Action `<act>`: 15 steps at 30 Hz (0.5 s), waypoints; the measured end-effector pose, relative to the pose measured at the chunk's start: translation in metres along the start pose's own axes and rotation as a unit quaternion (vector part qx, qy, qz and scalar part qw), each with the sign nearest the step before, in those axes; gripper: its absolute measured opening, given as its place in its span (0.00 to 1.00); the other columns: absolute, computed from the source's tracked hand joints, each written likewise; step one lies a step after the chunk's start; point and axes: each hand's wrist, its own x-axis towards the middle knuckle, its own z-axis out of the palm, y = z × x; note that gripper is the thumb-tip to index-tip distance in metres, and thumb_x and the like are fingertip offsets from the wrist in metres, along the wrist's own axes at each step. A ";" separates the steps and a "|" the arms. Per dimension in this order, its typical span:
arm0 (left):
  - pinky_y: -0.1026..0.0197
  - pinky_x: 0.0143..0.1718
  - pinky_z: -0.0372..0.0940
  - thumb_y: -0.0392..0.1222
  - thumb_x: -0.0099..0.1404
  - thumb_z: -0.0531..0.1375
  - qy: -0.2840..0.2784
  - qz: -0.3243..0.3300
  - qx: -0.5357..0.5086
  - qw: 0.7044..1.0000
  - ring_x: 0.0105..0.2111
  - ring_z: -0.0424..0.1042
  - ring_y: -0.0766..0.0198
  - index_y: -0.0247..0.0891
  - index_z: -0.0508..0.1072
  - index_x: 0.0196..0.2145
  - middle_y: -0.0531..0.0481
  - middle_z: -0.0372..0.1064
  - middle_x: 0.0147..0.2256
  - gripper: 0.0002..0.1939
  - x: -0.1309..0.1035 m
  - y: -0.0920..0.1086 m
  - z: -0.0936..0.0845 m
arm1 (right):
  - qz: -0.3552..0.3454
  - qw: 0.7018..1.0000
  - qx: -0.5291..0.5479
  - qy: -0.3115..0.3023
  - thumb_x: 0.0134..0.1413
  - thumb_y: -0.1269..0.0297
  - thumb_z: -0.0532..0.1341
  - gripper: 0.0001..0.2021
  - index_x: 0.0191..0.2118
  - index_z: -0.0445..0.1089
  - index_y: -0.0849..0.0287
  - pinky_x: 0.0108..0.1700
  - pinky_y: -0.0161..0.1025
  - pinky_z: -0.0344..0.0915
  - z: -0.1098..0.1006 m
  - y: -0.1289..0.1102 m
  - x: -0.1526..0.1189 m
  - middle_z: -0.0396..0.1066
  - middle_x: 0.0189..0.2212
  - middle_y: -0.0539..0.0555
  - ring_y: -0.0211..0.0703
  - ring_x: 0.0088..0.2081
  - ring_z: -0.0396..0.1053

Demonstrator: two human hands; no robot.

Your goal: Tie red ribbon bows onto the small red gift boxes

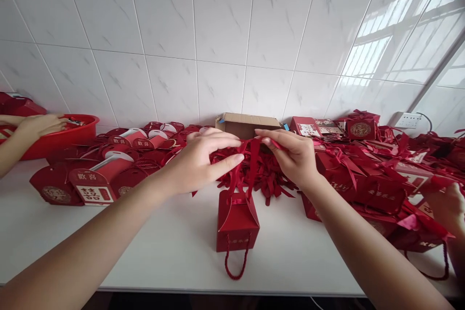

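Note:
A small red gift box (236,220) stands upright on the white table in front of me, its twisted cord handle hanging down the front side. Red ribbon (254,162) rises from the top of the box to both hands. My left hand (199,160) has the ribbon at its fingertips, with the thumb a little below the fingers. On the other side, my right hand (294,155) pinches the ribbon between thumb and fingers. Both hands are above the box, not touching its walls. Behind the ribbon lies a heap of loose red ribbons (269,181).
An open cardboard box (250,118) stands against the tiled wall. Red gift boxes (96,184) crowd the left, and a pile of ribboned boxes (363,179) the right. Another person's hand (41,128) is over a red basin (85,128); one more hand (448,203) is at far right.

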 end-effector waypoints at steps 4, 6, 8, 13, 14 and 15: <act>0.41 0.57 0.46 0.51 0.63 0.56 0.010 0.009 0.148 0.989 0.52 0.65 0.51 0.46 0.75 0.45 0.51 0.73 0.48 0.15 -0.017 -0.002 -0.002 | 0.098 0.993 -0.051 0.046 0.60 0.64 0.57 0.11 0.41 0.75 0.60 0.30 0.33 0.66 -0.007 0.000 -0.008 0.75 0.28 0.52 0.37 0.29 0.71; 0.41 0.57 0.44 0.53 0.62 0.56 0.008 -0.005 0.189 0.982 0.51 0.66 0.50 0.48 0.75 0.43 0.51 0.74 0.47 0.15 -0.033 -0.013 -0.006 | 0.134 0.987 -0.083 0.031 0.59 0.63 0.57 0.11 0.37 0.76 0.60 0.29 0.33 0.65 -0.017 0.001 -0.021 0.74 0.26 0.52 0.38 0.27 0.71; 0.42 0.57 0.42 0.55 0.60 0.58 -0.002 -0.046 0.212 0.976 0.51 0.67 0.49 0.49 0.75 0.42 0.51 0.74 0.46 0.15 -0.058 -0.033 -0.010 | 0.181 0.975 -0.130 -0.014 0.58 0.62 0.57 0.11 0.33 0.75 0.60 0.26 0.33 0.63 -0.032 0.004 -0.044 0.73 0.23 0.52 0.38 0.24 0.69; 0.54 0.49 0.58 0.50 0.58 0.59 -0.116 -0.288 0.146 0.939 0.43 0.72 0.54 0.50 0.77 0.37 0.55 0.77 0.41 0.11 -0.145 -0.101 -0.011 | 0.330 0.865 -0.260 -0.273 0.58 0.61 0.53 0.17 0.20 0.69 0.57 0.23 0.37 0.58 -0.067 0.013 -0.136 0.66 0.15 0.51 0.41 0.18 0.64; 0.59 0.45 0.61 0.50 0.58 0.59 -0.139 -0.325 0.109 0.929 0.40 0.73 0.56 0.50 0.78 0.34 0.56 0.78 0.39 0.09 -0.159 -0.111 -0.009 | 0.345 0.847 -0.255 -0.313 0.59 0.61 0.52 0.19 0.20 0.68 0.57 0.24 0.38 0.59 -0.071 0.014 -0.151 0.67 0.16 0.52 0.42 0.19 0.65; 0.62 0.41 0.64 0.50 0.56 0.60 -0.124 -0.341 0.090 0.927 0.38 0.74 0.58 0.50 0.79 0.32 0.57 0.78 0.36 0.09 -0.170 -0.118 -0.005 | 0.358 0.832 -0.248 -0.344 0.60 0.62 0.50 0.19 0.21 0.69 0.57 0.26 0.39 0.61 -0.072 0.014 -0.162 0.68 0.17 0.53 0.44 0.21 0.67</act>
